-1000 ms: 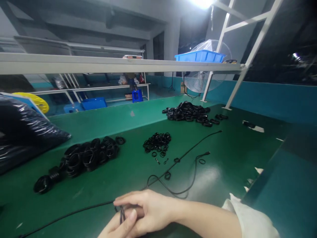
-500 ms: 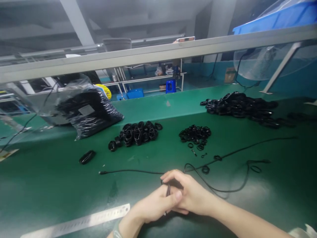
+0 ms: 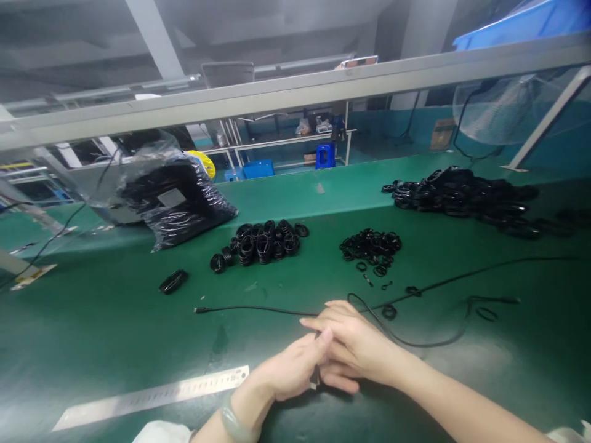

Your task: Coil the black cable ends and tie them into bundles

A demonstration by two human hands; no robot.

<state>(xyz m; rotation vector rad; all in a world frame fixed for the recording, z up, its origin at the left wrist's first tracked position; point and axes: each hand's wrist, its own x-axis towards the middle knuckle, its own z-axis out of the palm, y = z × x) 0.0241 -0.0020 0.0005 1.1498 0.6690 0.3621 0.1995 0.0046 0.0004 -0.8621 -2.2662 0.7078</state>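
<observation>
My left hand (image 3: pixel 295 368) and my right hand (image 3: pixel 353 347) meet over the front middle of the bench. Between them is a black cable (image 3: pixel 316 375), mostly hidden by the fingers; a small metal plug end shows below the left thumb. The left hand closes on it, its thumb pressed against the right hand's fingers. My right hand wraps over from the right, with one finger reaching out to the left. Just beyond the hands, a long black cable (image 3: pixel 258 307) lies stretched across the bench. A looped cable (image 3: pixel 429 344) lies to the right, with several small black rings (image 3: pixel 389 312) nearby.
A steel ruler (image 3: pixel 157 397) lies front left. Beyond are a single coiled cable (image 3: pixel 174 282), a group of coils (image 3: pixel 263 245), a pile of small rings (image 3: pixel 372 245) and a large coil heap (image 3: pixel 462 197). A filled plastic bag (image 3: pixel 184 203) stands back left beneath a rail (image 3: pixel 277 92).
The right hand has shifted over the left, its finger now stretched out leftward. The dark loop seen at the left fingers is now mostly covered. The whole view has shifted slightly.
</observation>
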